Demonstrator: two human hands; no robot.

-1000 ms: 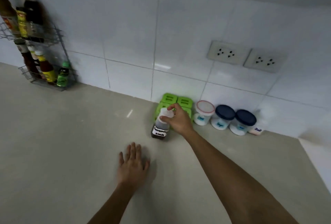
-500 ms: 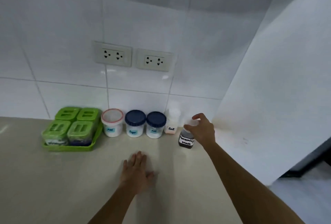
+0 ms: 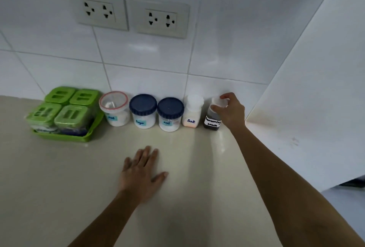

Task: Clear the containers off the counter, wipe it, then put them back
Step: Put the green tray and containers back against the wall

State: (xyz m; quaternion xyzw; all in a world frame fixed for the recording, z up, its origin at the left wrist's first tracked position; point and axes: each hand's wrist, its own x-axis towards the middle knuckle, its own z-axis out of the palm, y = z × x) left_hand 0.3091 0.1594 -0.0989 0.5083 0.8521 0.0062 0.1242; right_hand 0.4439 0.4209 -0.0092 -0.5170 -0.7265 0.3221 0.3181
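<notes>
Far left: green tray (image 3: pixel 87 138) w/ four green-lidded tubs (image 3: pixel 59 116). Front tubs' labels are too blurred to read, and the tray's back edge is hidden behind the tubs. Red-rimmed jar (image 3: pixel 114 108): "MSG" label is faint. Both forearms (image 3: pixel 102 217) are cut off by the bottom edge. Sauce bottle (image 3: pixel 213 121): its right side & part of its white cap are covered by the right hand (image 3: pixel 231 112). Dark gap (image 3: pixel 353 182) under the white panel (image 3: pixel 316 98) is too cropped to identify.

Around: containers stand in one row along the tiled wall (image 3: pixel 49 65), each just beside the next: tray, red-rimmed jar, Sugar jar (image 3: pixel 143 112), blue-lidded MSG jar (image 3: pixel 170 115), Salt bottle (image 3: pixel 192 113). The sauce bottle is at the right end, upright on the counter (image 3: pixel 59 177), near the corner where wall meets panel. Two socket plates (image 3: pixel 98 8) sit above the jars. Left hand (image 3: pixel 141 173) lies palm down on the counter in front of the row, apart from it, fingers straight & slightly spread, holding nothing. Right hand reaches in from the right, fingers curled round the sauce bottle's cap, grasping it.

Materials: counter is smooth, beige & glossy w/ reflections. Tiles are white & shiny w/ grey grout. Tubs are square w/ rounded corners & slotted lids. Jars are round translucent plastic w/ white contents. Salt bottle is small, white-capped, pale orange at the base. Sauce bottle is clear, w/ dark liquid & a handwritten "Seasoning sauce" label.
</notes>
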